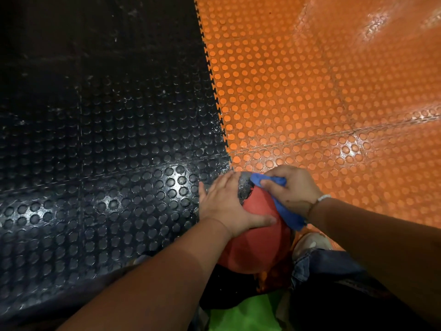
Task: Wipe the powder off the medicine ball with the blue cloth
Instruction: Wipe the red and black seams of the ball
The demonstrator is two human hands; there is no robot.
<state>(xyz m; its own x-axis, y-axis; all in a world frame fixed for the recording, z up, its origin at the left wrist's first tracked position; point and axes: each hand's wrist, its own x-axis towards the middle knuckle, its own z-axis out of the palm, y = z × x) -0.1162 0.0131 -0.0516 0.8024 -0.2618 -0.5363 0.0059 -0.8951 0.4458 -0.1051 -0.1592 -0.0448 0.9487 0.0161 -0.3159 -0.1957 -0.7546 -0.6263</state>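
Note:
A red medicine ball (259,240) with a black panel (245,189) sits on the floor at the bottom centre. White powder speckles the black panel. My left hand (229,204) lies flat on the ball's left side, fingers straight, thumb across the red surface. My right hand (292,187) grips a bunched blue cloth (287,212) and presses it against the ball's upper right. One end of the cloth sticks out over the black panel; the other trails down past my wrist.
Studded rubber floor tiles lie all around: black (107,151) to the left, orange (322,91) to the right, joined by a toothed seam. My knee in dark denim (317,266) and a green garment (248,314) sit below the ball.

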